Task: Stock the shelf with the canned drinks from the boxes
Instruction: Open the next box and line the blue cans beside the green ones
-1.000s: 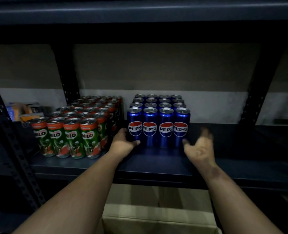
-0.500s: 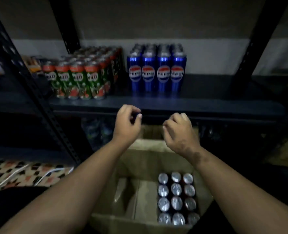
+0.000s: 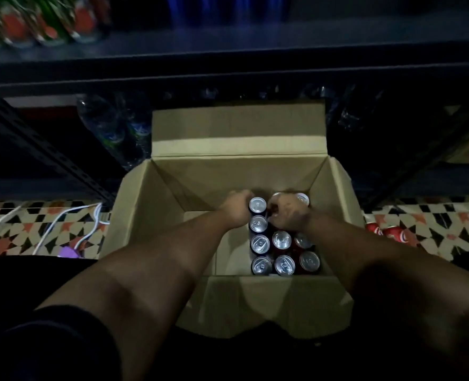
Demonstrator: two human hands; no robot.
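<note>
Floor [image 3: 21, 229]: patterned tile, dim light.
Box [image 3: 156, 215]: open cardboard, below the shelf [image 3: 255, 48].
Cans [image 3: 281, 240]: upright, in box's right side.
Left hand [image 3: 234, 207]: fingers against far-left can; grip unclear.
Right hand [image 3: 289, 213]: fingers curled over far cans; hold unclear.

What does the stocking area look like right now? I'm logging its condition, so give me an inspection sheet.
Surface: patterned floor tiles, dimly lit.
Job's things: open cardboard box holding upright cans at its right side; shelf above, with cans along its top edge.
Clutter: red cans lying on the floor right of the box.
Hands: left hand and right hand both down among the far cans; grip unclear.
Cables: white cables on the floor, left.
Surroundings: plastic bottles under the shelf.
</note>
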